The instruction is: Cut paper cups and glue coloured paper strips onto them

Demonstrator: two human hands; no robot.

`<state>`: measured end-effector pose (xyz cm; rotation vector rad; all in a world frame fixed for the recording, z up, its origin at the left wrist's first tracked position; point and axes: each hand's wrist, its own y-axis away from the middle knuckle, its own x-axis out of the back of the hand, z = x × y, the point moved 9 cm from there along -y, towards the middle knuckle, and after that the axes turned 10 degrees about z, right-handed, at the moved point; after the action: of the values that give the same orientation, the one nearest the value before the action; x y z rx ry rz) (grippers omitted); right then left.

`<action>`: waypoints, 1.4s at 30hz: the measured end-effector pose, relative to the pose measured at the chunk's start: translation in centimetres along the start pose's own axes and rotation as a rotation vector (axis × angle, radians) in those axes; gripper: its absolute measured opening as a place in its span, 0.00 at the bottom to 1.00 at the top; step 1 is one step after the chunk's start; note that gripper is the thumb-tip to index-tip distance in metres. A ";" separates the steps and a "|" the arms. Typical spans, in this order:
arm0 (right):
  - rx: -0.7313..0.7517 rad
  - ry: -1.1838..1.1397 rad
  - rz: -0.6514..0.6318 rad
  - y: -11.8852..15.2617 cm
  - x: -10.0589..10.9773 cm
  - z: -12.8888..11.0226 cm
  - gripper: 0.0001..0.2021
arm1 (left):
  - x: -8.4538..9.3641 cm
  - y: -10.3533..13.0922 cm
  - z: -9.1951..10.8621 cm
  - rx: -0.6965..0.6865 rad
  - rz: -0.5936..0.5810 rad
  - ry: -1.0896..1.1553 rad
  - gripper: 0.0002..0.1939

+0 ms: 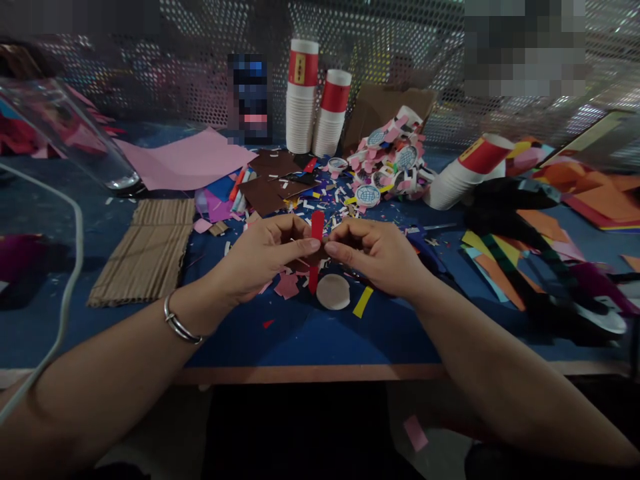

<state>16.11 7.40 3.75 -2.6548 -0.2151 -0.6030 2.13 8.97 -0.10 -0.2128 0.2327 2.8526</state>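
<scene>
My left hand (273, 250), with a silver bangle at its wrist, pinches a red paper strip (317, 225) between thumb and fingers. The strip stands upright and its lower end shows below the fingertips. My right hand (373, 253) is closed beside it, thumb against the fingers, at the edge of a small dark brown piece; what exactly it grips is too small to tell. Just below the hands lies a round pale disc (333, 292) on the blue table (240, 343). A yellow strip (363, 302) is right of the disc, and pink scraps (287, 285) are left of it.
Corrugated cardboard (143, 253) and pink paper (187, 160) lie left. Paper cup stacks (302, 100) stand behind; another stack (467, 172) leans at right. A pile of decorated paper pieces (395, 160) sits behind the hands. Scissors (435, 228), coloured sheets and a black item are right. A cable (77, 253) crosses left.
</scene>
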 end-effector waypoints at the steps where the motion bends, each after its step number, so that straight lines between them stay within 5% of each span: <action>1: 0.006 0.019 0.021 0.0 0.3 -0.1 0.15 | 0.2 -0.1 0.0 0.003 0.013 -0.010 0.15; 12: 0.057 0.347 0.280 0.9 5.7 -0.6 0.10 | 2.3 -0.6 1.6 -0.113 0.167 0.115 0.09; 21: -0.086 0.603 0.073 5.2 6.0 2.1 0.07 | 1.2 -0.5 0.8 -0.055 0.072 0.085 0.09; 28: -0.072 0.741 0.165 7.0 8.0 3.4 0.10 | 0.6 -0.5 -0.3 0.001 0.020 -0.012 0.09; 35: -0.259 0.799 0.335 7.0 13.3 6.3 0.08 | -0.3 -0.2 -0.6 0.015 -0.040 -0.028 0.10; 42: -0.348 0.873 0.345 7.6 14.9 9.1 0.15 | -0.2 -0.3 -0.8 0.015 -0.035 -0.011 0.10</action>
<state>34.69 5.28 0.13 -2.3550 0.6288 -1.6879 2.48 9.06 -0.92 -0.1967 0.2453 2.8160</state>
